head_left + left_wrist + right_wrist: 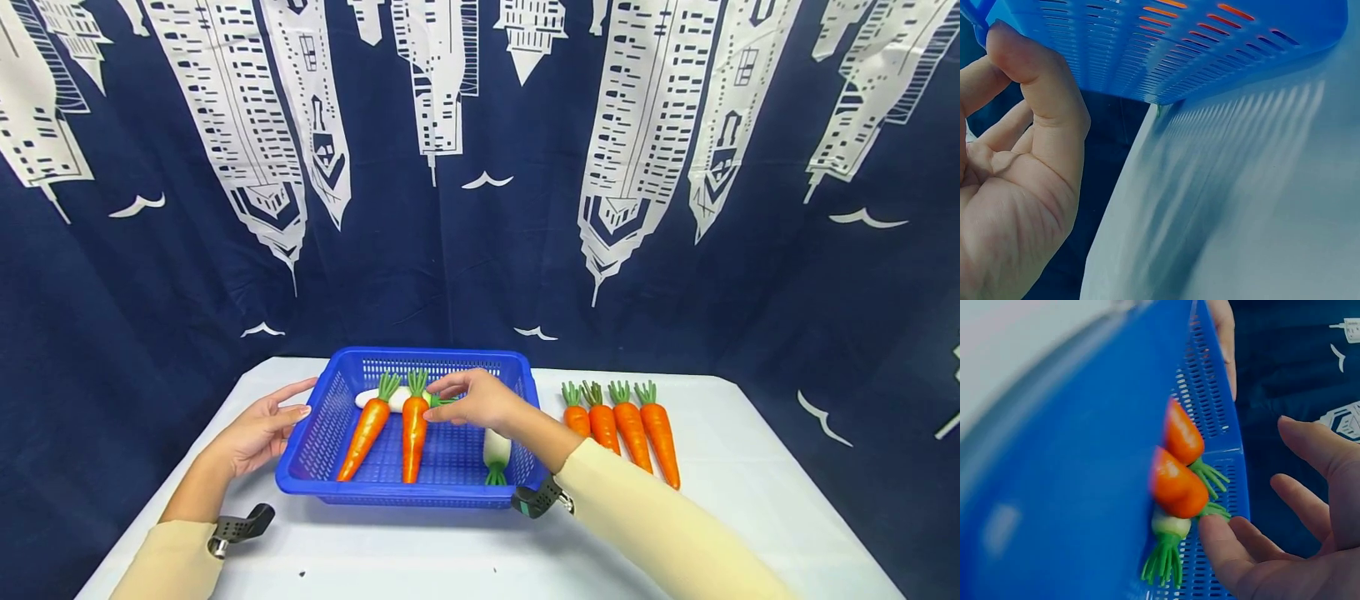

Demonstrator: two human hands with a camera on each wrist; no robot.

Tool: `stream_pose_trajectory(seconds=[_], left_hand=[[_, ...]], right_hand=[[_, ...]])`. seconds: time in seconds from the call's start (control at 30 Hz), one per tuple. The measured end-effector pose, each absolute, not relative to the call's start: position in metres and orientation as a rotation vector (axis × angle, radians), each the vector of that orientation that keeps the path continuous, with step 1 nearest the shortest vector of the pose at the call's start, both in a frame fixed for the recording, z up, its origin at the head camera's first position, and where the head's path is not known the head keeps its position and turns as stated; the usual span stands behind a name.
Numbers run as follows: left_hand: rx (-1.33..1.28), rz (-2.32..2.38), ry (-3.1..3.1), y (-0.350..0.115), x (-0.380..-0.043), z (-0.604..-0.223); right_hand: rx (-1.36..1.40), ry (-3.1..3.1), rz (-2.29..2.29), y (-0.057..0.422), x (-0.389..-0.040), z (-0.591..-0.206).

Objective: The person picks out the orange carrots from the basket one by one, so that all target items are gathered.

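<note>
My left hand (262,429) grips the left rim of a blue plastic basket (300,467); the left wrist view has the thumb (1038,75) at the rim. Inside the basket, two orange carrots, a left carrot (366,437) and a middle carrot (413,433), lie with green tops toward the back. Behind them a white radish (401,399) lies crosswise. My right hand (476,402) hovers over the basket beside the middle carrot's top, thumb and fingers apart, holding nothing. Another white radish (497,450) lies at the right, leaves toward the front, partly hidden by that hand.
Several carrots (630,425) lie in a row on the white table (720,467) right of the basket, partly behind my right forearm. A dark blue curtain (442,283) with white building prints hangs behind the table. Dark straps (536,498) circle both wrists.
</note>
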State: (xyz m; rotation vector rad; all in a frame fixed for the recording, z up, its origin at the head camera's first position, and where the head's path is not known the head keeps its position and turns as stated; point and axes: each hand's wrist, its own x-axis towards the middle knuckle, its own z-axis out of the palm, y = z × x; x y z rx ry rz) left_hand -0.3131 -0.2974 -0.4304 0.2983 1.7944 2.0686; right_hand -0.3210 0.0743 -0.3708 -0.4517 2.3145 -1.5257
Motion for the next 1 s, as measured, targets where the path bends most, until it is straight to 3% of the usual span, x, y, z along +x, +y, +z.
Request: stream_pose_trajectory(seconds=[1.0], left_hand=[[0.275, 2.056, 1.798, -0.299, -0.314, -0.43]], right_hand=[[-0.32, 2.18, -1.498, 0.043, -0.363, -0.382]])
